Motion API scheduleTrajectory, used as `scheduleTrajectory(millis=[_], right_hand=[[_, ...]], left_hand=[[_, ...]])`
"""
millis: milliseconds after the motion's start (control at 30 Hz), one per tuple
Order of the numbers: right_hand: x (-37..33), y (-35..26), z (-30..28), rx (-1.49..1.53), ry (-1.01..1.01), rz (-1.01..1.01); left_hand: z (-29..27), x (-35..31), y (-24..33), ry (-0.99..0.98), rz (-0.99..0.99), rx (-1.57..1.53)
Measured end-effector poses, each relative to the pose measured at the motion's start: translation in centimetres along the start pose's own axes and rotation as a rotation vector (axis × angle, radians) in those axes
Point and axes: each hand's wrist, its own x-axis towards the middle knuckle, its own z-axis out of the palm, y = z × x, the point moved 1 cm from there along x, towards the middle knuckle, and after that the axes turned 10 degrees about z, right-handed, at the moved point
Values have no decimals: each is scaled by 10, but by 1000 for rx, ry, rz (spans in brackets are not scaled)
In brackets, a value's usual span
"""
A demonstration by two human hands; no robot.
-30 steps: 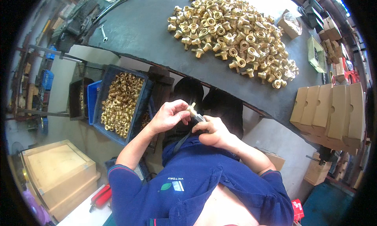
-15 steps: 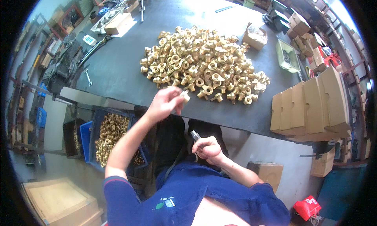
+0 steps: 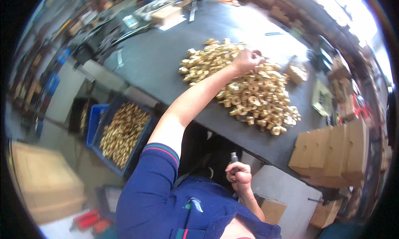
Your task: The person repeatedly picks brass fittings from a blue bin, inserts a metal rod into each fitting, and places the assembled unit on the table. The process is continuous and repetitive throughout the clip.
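Note:
My left hand is stretched far out over the dark table and rests on a large heap of brass fittings, its fingers curled down among them. Whether a fitting sits in its grip is not visible. My right hand stays low near my lap, below the table's front edge, closed around a small grey metal tool that sticks up from the fist. I wear a dark blue short-sleeved shirt.
A blue crate of brass fittings stands on the floor at the left. Cardboard boxes line the table's right end. A wooden box sits at the lower left. Tools and small boxes lie along the table's far side.
My left hand left the right hand near my lap and reached forward onto the brass heap. The right hand stayed low with the tool. My view swung toward the table.

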Motion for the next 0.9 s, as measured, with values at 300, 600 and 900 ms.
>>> scheduleTrajectory(millis=[300, 600, 900], right_hand=[[29, 22, 19, -89, -74, 152], [59, 32, 51, -249, -22, 306], [62, 38, 74, -324, 50, 270]], left_hand=[[-209, -313, 44, 820, -338, 32], [-336, -613, -56, 856, -1002, 896], [-336, -570, -42, 480, -1175, 1353]])
